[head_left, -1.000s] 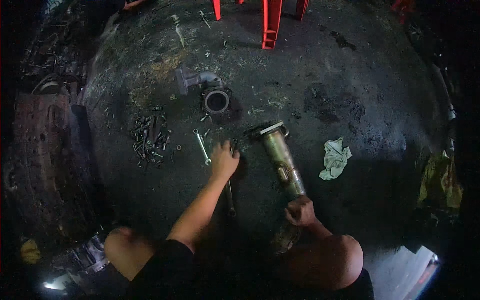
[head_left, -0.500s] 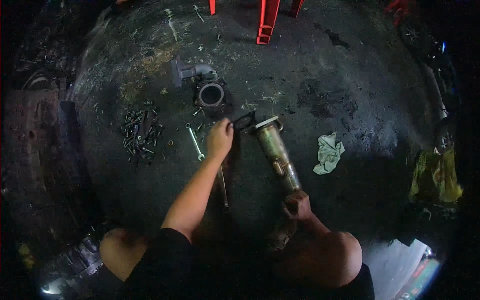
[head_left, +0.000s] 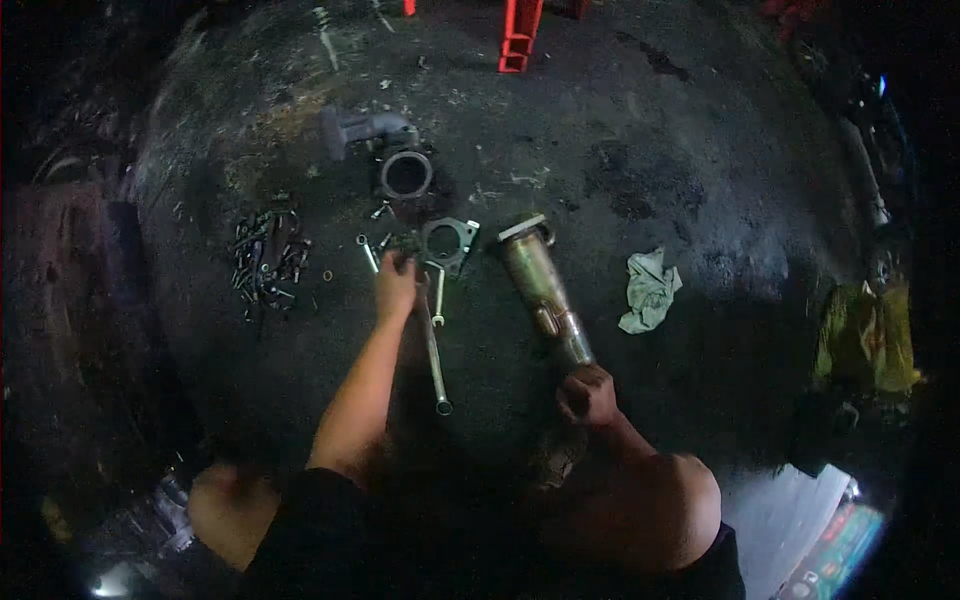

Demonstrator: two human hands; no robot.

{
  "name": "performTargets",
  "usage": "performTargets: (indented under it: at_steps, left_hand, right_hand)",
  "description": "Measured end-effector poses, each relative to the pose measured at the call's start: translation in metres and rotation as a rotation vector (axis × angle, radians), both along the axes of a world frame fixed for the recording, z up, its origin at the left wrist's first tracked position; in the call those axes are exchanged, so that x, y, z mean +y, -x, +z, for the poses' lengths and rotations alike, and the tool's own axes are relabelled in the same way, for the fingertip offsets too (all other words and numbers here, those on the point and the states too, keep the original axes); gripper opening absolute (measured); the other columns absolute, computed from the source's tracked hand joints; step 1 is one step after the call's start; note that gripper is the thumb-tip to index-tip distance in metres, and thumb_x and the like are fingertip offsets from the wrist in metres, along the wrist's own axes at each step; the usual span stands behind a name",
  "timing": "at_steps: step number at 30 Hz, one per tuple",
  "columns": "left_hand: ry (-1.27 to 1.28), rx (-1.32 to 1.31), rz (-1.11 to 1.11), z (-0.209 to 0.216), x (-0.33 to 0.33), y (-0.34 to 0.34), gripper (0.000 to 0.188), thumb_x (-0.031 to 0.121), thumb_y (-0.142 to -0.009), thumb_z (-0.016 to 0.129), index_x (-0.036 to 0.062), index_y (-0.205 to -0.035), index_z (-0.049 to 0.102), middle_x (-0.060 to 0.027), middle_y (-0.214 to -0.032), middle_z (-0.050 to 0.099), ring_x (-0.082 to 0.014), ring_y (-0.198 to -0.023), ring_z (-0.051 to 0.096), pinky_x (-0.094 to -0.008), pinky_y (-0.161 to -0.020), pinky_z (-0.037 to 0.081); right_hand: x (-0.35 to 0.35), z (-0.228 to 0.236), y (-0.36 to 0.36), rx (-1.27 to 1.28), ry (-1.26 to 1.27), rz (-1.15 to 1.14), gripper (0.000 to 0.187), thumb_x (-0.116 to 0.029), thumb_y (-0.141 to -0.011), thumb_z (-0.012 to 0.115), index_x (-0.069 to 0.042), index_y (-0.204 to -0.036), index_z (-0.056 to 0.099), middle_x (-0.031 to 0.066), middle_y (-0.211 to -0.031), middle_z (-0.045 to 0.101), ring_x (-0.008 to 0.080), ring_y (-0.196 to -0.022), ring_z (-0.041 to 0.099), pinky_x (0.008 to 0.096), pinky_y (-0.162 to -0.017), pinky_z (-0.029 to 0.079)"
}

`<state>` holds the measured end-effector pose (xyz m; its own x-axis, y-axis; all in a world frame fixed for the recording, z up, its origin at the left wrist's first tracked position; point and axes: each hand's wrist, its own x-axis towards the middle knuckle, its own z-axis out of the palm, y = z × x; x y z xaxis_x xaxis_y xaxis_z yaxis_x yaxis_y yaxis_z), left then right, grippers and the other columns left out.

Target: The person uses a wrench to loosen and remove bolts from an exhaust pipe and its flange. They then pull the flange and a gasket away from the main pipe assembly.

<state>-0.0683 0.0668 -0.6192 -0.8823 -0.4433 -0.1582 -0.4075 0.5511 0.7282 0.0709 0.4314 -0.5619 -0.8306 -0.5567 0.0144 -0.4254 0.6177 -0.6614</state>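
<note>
My right hand (head_left: 587,393) grips the near end of a metal exhaust pipe (head_left: 538,275), which slants up and left to a flat flange at its far end. My left hand (head_left: 397,288) is low over the floor among the wrenches, fingers bent down by some small dark parts; whether it holds any is unclear. Just right of its fingers a three-cornered flange plate (head_left: 466,235) with a round hole lies flat. Around this hand are a short wrench (head_left: 439,298), a long wrench (head_left: 437,370) and another wrench (head_left: 366,248), partly hidden behind the fingers.
A pile of bolts (head_left: 268,258) lies to the left, with a small ring (head_left: 327,275) beside it. Beyond my left hand sits a curved metal housing (head_left: 376,127) with a round opening. A pale rag (head_left: 650,290) is at the right, and a red stand (head_left: 517,45) at the back.
My left hand has moved left and slightly nearer, away from the dark flange plate it was at. The plate now lies flat beside the wrenches. My right hand keeps its grip on the pipe.
</note>
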Motion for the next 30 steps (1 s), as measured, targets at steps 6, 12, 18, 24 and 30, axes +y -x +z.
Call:
performTargets:
  at_steps: [6,12,18,24,30]
  left_hand:
    - [0.156,0.014,-0.050,0.013,-0.007,-0.016,0.027,0.021,-0.084,0.059,0.0025,-0.104,0.059,-0.0209,-0.095,0.065,-0.0377,-0.092,0.062,-0.0425,-0.078,0.048]
    - [0.098,0.014,-0.119,0.020,0.000,-0.030,0.023,0.017,-0.084,0.059,0.0010,-0.101,0.058,-0.0192,-0.095,0.065,-0.0345,-0.091,0.062,-0.0401,-0.078,0.047]
    - [0.150,-0.016,-0.101,0.002,-0.028,-0.030,0.023,0.020,-0.084,0.058,0.0023,-0.100,0.058,-0.0183,-0.097,0.064,-0.0356,-0.092,0.061,-0.0405,-0.079,0.046]
    - [0.094,-0.036,-0.122,0.002,-0.019,-0.034,0.020,0.016,-0.085,0.058,0.0018,-0.098,0.058,-0.0170,-0.092,0.065,-0.0316,-0.090,0.062,-0.0392,-0.077,0.047]
    - [0.033,-0.036,-0.132,0.020,-0.005,-0.025,0.012,0.012,-0.088,0.056,0.0027,-0.095,0.053,-0.0095,-0.084,0.060,-0.0225,-0.078,0.058,-0.0336,-0.073,0.044]
  right_hand:
    - [-0.009,0.007,0.007,0.040,0.022,-0.049,0.020,-0.020,-0.065,0.073,-0.011,-0.076,0.058,0.0096,-0.069,0.058,0.0315,-0.069,0.059,0.0446,-0.064,0.047]
    - [0.006,0.034,0.020,0.158,0.007,0.003,0.014,-0.017,-0.070,0.070,-0.010,-0.069,0.058,0.0098,-0.061,0.054,0.0307,-0.062,0.058,0.0426,-0.054,0.045]
    - [0.046,0.027,0.046,0.245,-0.088,-0.015,0.015,-0.016,-0.063,0.071,-0.008,-0.070,0.060,0.0099,-0.061,0.055,0.0300,-0.060,0.058,0.0416,-0.055,0.046]
    - [0.069,0.012,0.041,0.126,-0.190,0.031,0.020,-0.013,-0.065,0.070,-0.007,-0.080,0.060,0.0126,-0.071,0.058,0.0312,-0.071,0.058,0.0414,-0.063,0.047]
    - [0.098,0.025,0.094,0.115,0.237,-0.832,0.033,-0.011,-0.075,0.066,-0.004,-0.106,0.056,0.0168,-0.106,0.056,0.0291,-0.099,0.056,0.0366,-0.079,0.047]
